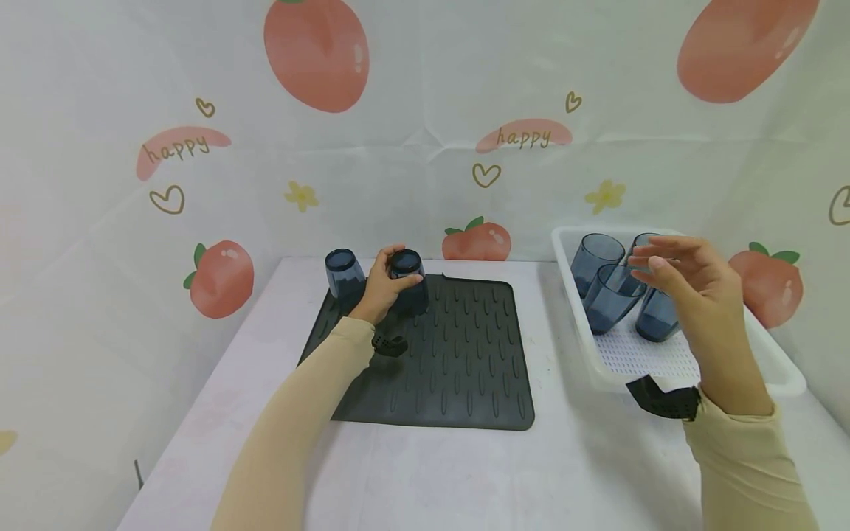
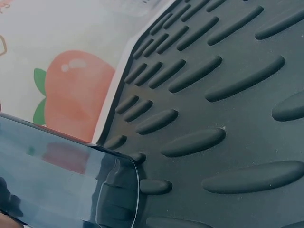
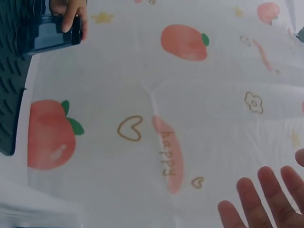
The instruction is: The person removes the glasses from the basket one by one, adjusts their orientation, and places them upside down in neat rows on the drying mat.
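Note:
My left hand (image 1: 377, 291) grips a blue-tinted drinking glass (image 1: 415, 301) near its upturned base. That glass is upside down, its rim on the black ridged drying mat (image 1: 465, 361); the left wrist view shows the glass (image 2: 52, 171) meeting the mat. Beside it on the left, a second blue glass (image 1: 345, 274) stands upside down at the mat's back corner. Over the right part of a white basket (image 1: 587, 350), my right hand (image 1: 710, 302) is raised with nothing in it. Its spread fingers (image 3: 273, 199) show in the right wrist view. Several blue glasses (image 1: 607, 306) lean inside the basket.
A white-covered table (image 1: 465, 479) carries the mat at centre left and the basket at right. Behind it hangs a pale cloth (image 1: 398, 192) printed with fruit, hearts and the word "happy". The basket has a perforated white bottom (image 1: 647, 358).

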